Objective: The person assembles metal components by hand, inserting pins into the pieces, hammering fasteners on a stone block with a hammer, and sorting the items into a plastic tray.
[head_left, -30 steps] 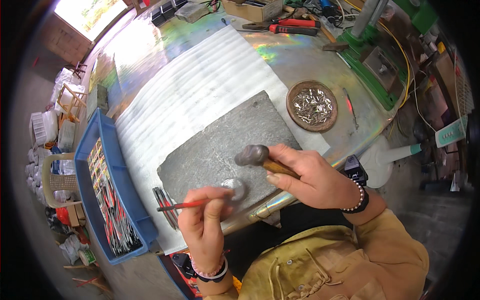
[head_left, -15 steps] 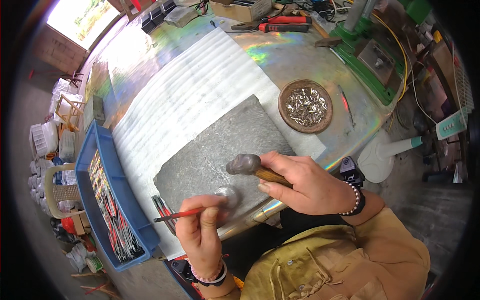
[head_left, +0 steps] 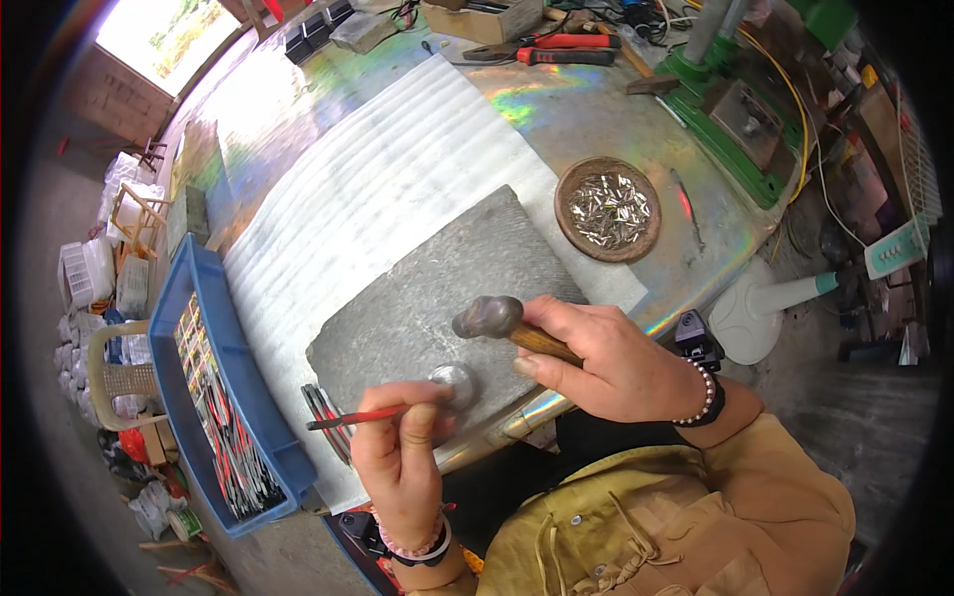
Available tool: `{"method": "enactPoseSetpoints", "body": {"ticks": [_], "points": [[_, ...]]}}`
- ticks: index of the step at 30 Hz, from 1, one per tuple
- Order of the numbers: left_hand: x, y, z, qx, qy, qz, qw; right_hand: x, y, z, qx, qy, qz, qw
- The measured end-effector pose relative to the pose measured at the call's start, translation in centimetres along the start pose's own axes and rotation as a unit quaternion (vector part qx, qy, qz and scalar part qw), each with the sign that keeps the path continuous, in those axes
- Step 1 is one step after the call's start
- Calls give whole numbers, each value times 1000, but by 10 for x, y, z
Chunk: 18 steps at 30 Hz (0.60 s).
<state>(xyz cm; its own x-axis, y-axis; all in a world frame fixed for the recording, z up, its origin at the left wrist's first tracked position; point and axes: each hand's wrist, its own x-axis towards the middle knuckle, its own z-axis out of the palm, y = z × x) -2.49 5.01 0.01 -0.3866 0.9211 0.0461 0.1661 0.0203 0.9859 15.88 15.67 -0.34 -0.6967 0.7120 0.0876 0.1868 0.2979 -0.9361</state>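
My right hand is closed around the wooden handle of a hammer, its rounded metal head held above the grey stone slab. Pinched between the fingers of my left hand is a thin red-and-black rod, lying nearly level. The fingers hide the rod's right end. Just beyond those fingertips, a round metal block sits on the slab near its front edge. Several similar thin rods lie beside the slab's left corner.
Left stands a blue plastic tray filled with red-and-black rods. A round brown bowl of small shiny metal pieces stands on the right. White foam sheeting lies under the slab. Red-handled pliers and a green machine base are farther back.
The hammer head and my right hand have risen very slightly. My left hand still pinches the rod in almost the same spot.
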Motion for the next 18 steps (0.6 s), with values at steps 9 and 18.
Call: {"method": "enactPoseSetpoints", "body": {"ticks": [9, 18], "points": [[4, 0, 4, 205, -49, 193, 958, -6, 2, 9, 19, 70, 46, 996], [3, -4, 2, 236, -54, 199, 950, -7, -10, 11, 95, 58, 112, 987]]}}
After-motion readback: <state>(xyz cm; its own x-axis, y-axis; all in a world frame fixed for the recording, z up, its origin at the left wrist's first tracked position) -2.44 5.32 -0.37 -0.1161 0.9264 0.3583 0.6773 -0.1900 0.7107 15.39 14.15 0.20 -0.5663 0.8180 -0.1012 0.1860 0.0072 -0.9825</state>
